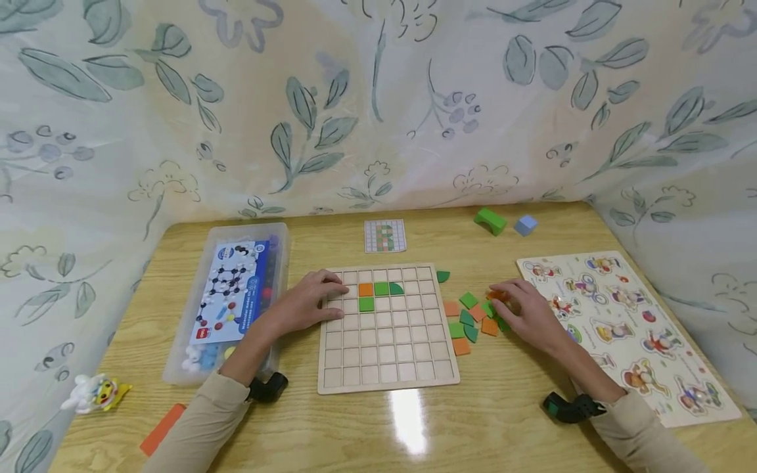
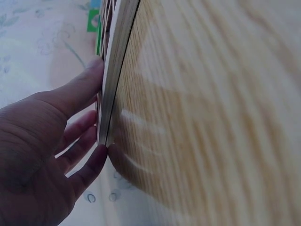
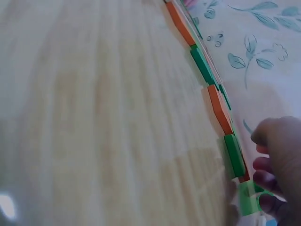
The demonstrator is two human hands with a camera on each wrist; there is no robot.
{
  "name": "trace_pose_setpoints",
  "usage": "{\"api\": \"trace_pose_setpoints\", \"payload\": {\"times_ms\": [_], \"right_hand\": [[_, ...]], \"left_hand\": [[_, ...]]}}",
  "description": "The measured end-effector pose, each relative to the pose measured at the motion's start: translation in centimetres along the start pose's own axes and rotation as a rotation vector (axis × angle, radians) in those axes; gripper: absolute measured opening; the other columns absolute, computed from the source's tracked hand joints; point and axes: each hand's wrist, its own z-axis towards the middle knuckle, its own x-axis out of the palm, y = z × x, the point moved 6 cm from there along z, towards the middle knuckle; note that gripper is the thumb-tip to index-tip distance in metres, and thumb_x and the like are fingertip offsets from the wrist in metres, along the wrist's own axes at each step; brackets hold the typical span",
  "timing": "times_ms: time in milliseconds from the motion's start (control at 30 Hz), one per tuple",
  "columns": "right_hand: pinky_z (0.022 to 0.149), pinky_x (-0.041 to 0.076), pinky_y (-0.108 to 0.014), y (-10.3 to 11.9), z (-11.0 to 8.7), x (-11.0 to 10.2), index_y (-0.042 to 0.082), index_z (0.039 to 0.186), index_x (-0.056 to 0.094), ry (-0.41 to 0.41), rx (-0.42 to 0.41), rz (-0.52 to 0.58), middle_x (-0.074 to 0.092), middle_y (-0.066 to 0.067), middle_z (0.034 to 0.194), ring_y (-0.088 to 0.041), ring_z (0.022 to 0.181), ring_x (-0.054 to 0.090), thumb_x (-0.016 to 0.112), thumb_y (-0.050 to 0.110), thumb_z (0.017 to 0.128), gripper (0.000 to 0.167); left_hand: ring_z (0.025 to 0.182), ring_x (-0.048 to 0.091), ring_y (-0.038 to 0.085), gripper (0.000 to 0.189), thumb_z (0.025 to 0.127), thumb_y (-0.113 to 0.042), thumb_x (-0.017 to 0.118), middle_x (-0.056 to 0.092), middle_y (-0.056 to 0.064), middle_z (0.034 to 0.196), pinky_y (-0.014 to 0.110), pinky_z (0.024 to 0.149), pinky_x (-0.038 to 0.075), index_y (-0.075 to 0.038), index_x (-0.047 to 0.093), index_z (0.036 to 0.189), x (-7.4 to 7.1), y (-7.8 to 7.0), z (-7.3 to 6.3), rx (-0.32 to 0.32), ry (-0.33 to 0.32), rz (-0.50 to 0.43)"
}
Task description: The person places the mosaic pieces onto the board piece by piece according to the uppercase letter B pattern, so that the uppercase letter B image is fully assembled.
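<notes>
A wooden grid board [image 1: 386,387] lies in the middle of the table. It bears an orange square tile [image 1: 366,290], a green square tile [image 1: 381,288], a dark green quarter-round tile [image 1: 396,288] and a second green square tile [image 1: 367,304] in its upper rows. My left hand [image 1: 310,301] rests at the board's left edge, with thumb and fingertips touching the rim [image 2: 113,70]. My right hand [image 1: 523,311] is over the right end of a loose tile pile [image 1: 470,315], its curled fingers pinching an orange tile [image 1: 494,295] that they partly cover.
Behind the board lies a small pattern card [image 1: 385,236]. A plastic box with a molecular model set [image 1: 230,289] stands left; a picture puzzle board [image 1: 627,335] lies right. A green arch block [image 1: 490,221] and blue cube [image 1: 526,225] sit at the back.
</notes>
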Motion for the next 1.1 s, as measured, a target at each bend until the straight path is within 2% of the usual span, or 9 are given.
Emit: {"api": "trace_pose_setpoints", "payload": {"times_ms": [100, 233, 400, 633, 733, 900, 1100], "right_hand": [[0.061, 0.040, -0.024, -0.7, -0.2, 0.0, 0.004, 0.111, 0.068, -0.011, 0.074, 0.046, 0.062, -0.007, 0.099, -0.007, 0.074, 0.049, 0.069, 0.005, 0.087, 0.024], [0.062, 0.040, -0.023, -1.4, -0.1, 0.3, 0.006, 0.112, 0.068, 0.020, 0.130, 0.059, 0.061, -0.006, 0.098, -0.002, 0.074, 0.045, 0.066, 0.007, 0.091, 0.021], [0.064, 0.039, -0.024, -1.4, 0.2, 0.4, 0.005, 0.115, 0.068, 0.070, 0.125, 0.075, 0.059, -0.010, 0.098, -0.007, 0.076, 0.044, 0.060, 0.005, 0.094, 0.022], [0.062, 0.036, -0.025, -1.2, 0.5, 0.0, 0.002, 0.114, 0.069, 0.071, 0.081, 0.060, 0.058, -0.016, 0.100, -0.011, 0.075, 0.043, 0.059, -0.004, 0.092, 0.025], [0.063, 0.038, -0.026, -1.3, 0.6, -0.1, 0.000, 0.116, 0.068, 0.094, 0.108, 0.064, 0.058, -0.018, 0.103, -0.013, 0.076, 0.046, 0.057, -0.004, 0.093, 0.026], [0.065, 0.039, -0.025, -1.6, 0.8, -0.1, -0.001, 0.124, 0.063, 0.193, 0.172, 0.079, 0.055, -0.019, 0.111, -0.014, 0.078, 0.047, 0.056, -0.003, 0.093, 0.032], [0.068, 0.045, -0.024, -1.8, 1.4, -0.2, -0.004, 0.125, 0.061, 0.265, 0.196, 0.108, 0.054, -0.019, 0.113, -0.018, 0.083, 0.055, 0.059, -0.004, 0.090, 0.034]], "left_hand": [[0.122, 0.048, 0.026, 0.047, 0.089, -0.033, 0.070, 0.053, 0.007, 0.132, 0.046, 0.099, 0.045, -0.014, 0.062, 0.130, 0.2, 0.1, 0.0, 0.001, 0.000, 0.002], [0.121, 0.049, 0.025, 0.046, 0.088, -0.033, 0.070, 0.053, 0.007, 0.131, 0.045, 0.099, 0.045, -0.014, 0.062, 0.130, 0.3, 0.0, -0.2, 0.003, -0.009, 0.001], [0.120, 0.049, 0.026, 0.046, 0.088, -0.032, 0.071, 0.054, 0.007, 0.130, 0.045, 0.098, 0.045, -0.013, 0.063, 0.129, 0.2, -0.2, -0.2, 0.009, -0.016, -0.003], [0.118, 0.049, 0.025, 0.046, 0.088, -0.031, 0.071, 0.054, 0.007, 0.130, 0.045, 0.098, 0.046, -0.013, 0.063, 0.129, 0.2, -0.2, -0.1, 0.013, -0.018, -0.002], [0.118, 0.049, 0.025, 0.046, 0.088, -0.031, 0.072, 0.054, 0.007, 0.129, 0.045, 0.098, 0.046, -0.013, 0.063, 0.128, 0.2, -0.1, -0.1, 0.019, -0.022, 0.001], [0.119, 0.049, 0.026, 0.046, 0.088, -0.030, 0.072, 0.054, 0.008, 0.129, 0.046, 0.098, 0.045, -0.012, 0.063, 0.128, 0.1, -0.1, -0.1, 0.028, -0.028, -0.002], [0.119, 0.050, 0.026, 0.045, 0.088, -0.030, 0.072, 0.054, 0.008, 0.129, 0.046, 0.098, 0.045, -0.011, 0.063, 0.128, -0.1, -0.2, -0.2, 0.029, -0.034, 0.003]]}}
